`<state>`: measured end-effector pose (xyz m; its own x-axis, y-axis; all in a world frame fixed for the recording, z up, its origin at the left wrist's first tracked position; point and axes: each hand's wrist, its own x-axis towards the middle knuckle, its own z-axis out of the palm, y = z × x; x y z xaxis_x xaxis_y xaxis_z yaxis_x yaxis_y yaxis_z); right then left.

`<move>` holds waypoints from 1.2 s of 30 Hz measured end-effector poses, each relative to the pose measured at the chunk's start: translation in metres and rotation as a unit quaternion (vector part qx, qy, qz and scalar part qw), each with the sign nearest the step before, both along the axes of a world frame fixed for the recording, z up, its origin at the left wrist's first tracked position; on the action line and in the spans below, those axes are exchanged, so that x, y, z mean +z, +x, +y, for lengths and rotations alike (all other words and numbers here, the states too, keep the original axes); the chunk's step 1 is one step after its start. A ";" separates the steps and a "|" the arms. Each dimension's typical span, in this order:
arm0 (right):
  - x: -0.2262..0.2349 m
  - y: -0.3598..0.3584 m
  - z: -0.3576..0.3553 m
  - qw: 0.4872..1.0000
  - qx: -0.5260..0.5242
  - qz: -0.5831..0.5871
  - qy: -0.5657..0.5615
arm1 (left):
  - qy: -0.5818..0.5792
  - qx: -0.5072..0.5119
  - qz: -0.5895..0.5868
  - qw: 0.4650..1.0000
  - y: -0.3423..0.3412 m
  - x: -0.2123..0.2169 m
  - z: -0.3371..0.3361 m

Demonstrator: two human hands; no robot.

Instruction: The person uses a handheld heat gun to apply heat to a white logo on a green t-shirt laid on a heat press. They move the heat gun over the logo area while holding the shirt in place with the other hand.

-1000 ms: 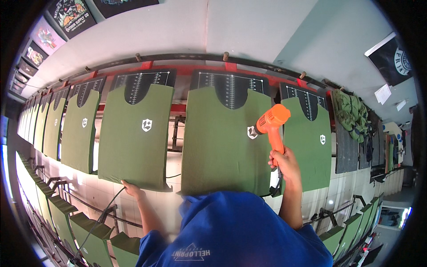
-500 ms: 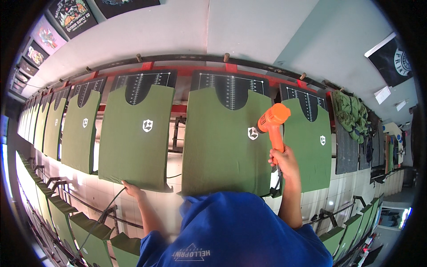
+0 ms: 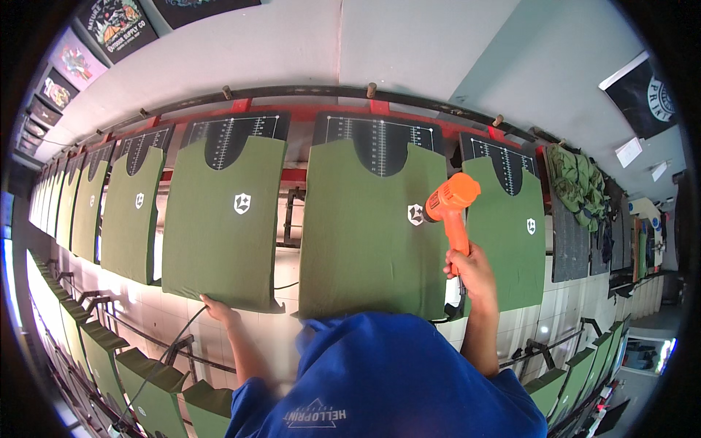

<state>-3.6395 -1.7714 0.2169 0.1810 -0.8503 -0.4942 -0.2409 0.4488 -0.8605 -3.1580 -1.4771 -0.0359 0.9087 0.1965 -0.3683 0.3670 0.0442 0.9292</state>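
Shirts in olive green run in a curving row from 9 o'clock to 3 o'clock, each pulled flat over a black board with white ruler marks showing at the neck, each bearing a small white shield emblem on the chest. At 9 o'clock the far shirts (image 3: 133, 212) shrink toward the rim. Next comes a wide green shirt (image 3: 223, 223), and the left hand (image 3: 217, 309) at 7 o'clock rests its fingers on that shirt's lower hem, loosely curled, pinching nothing that can be made out. A thin dark cable (image 3: 164, 358) trails down from near that hand. At the centre hangs the middle shirt (image 3: 369, 233), smooth and unwrinkled, its emblem (image 3: 415, 214) just beside the nozzle of an orange heat gun (image 3: 451, 208). The gun is bright orange with a stubby barrel pointing at 10 o'clock and a long grip. The right hand (image 3: 469, 269) at 4 o'clock is wrapped fully closed around that grip. Past it sits another green shirt (image 3: 511, 233), then a heap of green garments (image 3: 577, 179) at 2 o'clock.
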 end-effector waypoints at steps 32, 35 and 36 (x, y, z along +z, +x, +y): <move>0.002 -0.008 0.013 0.999 0.003 -0.020 0.025 | 0.029 0.019 -0.014 0.999 -0.002 0.005 -0.005; 0.003 -0.010 0.012 0.999 0.017 -0.023 0.036 | 0.037 0.025 -0.009 0.999 0.000 0.002 -0.002; 0.001 -0.010 0.013 0.999 0.020 -0.024 0.034 | 0.035 0.023 -0.007 0.999 0.000 0.001 -0.002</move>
